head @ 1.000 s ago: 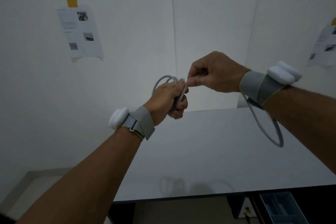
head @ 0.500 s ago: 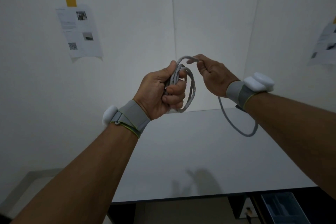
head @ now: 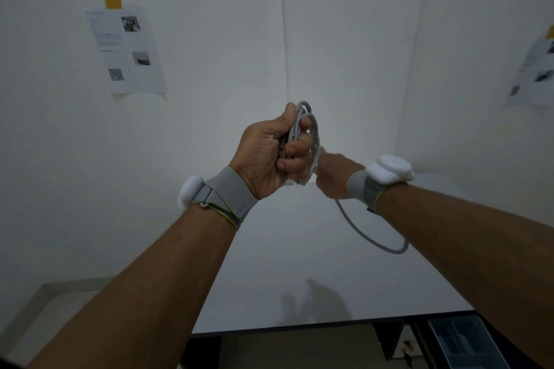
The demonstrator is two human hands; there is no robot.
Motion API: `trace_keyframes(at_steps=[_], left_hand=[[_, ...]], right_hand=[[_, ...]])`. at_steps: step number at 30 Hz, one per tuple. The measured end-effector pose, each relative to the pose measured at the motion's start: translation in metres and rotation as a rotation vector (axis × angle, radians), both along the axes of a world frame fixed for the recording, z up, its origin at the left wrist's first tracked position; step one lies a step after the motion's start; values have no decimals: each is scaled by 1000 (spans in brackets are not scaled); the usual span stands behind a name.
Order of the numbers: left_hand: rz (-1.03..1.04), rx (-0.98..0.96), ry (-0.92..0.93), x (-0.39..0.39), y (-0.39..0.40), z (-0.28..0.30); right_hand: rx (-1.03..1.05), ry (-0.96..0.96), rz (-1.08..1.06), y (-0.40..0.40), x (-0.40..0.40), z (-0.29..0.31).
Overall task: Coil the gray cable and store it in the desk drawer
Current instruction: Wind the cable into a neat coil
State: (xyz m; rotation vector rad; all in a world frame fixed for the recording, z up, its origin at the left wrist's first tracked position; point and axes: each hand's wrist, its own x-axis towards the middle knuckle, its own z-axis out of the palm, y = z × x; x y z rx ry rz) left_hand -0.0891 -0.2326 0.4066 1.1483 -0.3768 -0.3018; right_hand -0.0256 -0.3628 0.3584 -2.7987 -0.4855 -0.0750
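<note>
My left hand [head: 271, 153] is raised above the desk and clenched around several loops of the gray cable [head: 313, 135], held upright. My right hand [head: 332, 174] sits just right of and below the coil, its fingers mostly hidden behind the loops, pinching the loose strand. That loose strand [head: 368, 237] hangs in a curve below my right wrist and runs behind the forearm. The open desk drawer [head: 463, 341], with a translucent tray in it, shows at the bottom right under the desk edge.
The white desk top [head: 284, 263] stretches below both arms, with its dark front edge near the bottom. White walls close in behind and to the right, with papers taped at the left [head: 126, 51] and right [head: 535, 72]. Floor shows at the lower left.
My right hand has swept down from the top of the coil to its lower right side, laying another turn. The left hand kept its grip and rose slightly.
</note>
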Motion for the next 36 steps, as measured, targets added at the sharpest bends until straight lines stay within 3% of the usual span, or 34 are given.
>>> trace_keyframes(at_steps=[4,6,13,17,20,23,30,36], left_hand=[[-78,68,6,-7,-1,5],[-83,75,-13,-9,-3,7],[-37,-4,-68,-2,-10,18],[97,-4,-62,6,-9,15],[225,-21,-44,12,-8,12],[383,-6,-30,21,-10,9],[610,121,-43,39,4,4],[649,299,-112,38,15,-4]], right_hand=[[202,-94,-119,-16,15,17],[194,-113,-146,-24,17,22],[-86,64,63,-5,-15,-7],[-239,121,125,0,-25,-14],[-427,48,144,-4,-32,-10],[-525,-141,176,-7,-38,-5],[-490,-274,366,-6,-45,21],[-233,-326,442,-10,-32,57]])
